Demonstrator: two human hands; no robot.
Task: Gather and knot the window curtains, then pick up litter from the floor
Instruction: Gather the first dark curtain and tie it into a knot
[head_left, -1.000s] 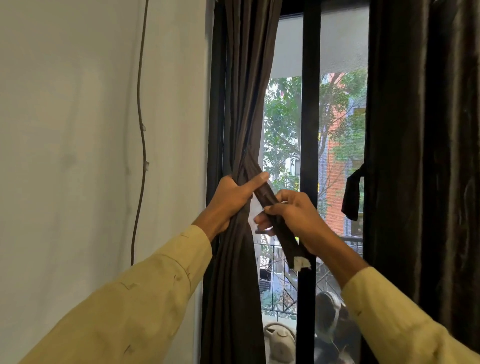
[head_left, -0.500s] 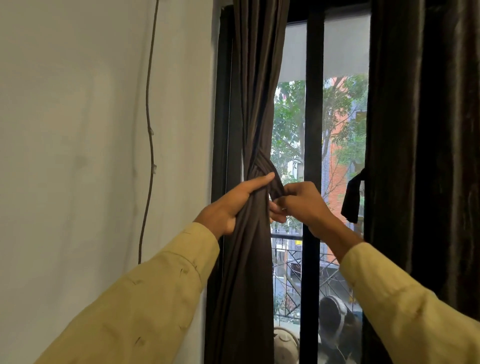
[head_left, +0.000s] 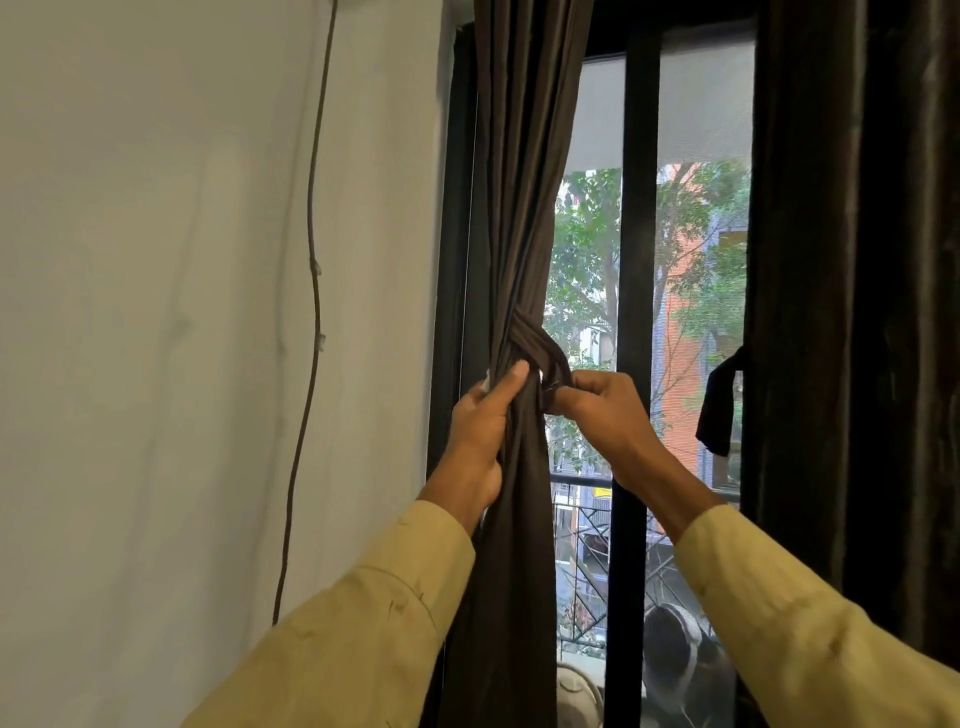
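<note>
Head view: the dark brown curtain (head_left: 511, 218) hangs gathered at the window's left edge, a tie band (head_left: 540, 347) wrapped round it. Left hand (head_left: 480, 436) clasps the bunched fabric just below; right hand (head_left: 602, 410) pinches the band's loose end.

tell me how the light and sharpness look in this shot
Head view: strong backlight from the window pane washes out its top, so the left curtain and right curtain read near-black; left hand and right hand stay sharp; wide-angle lens bows the wall cable.
</note>
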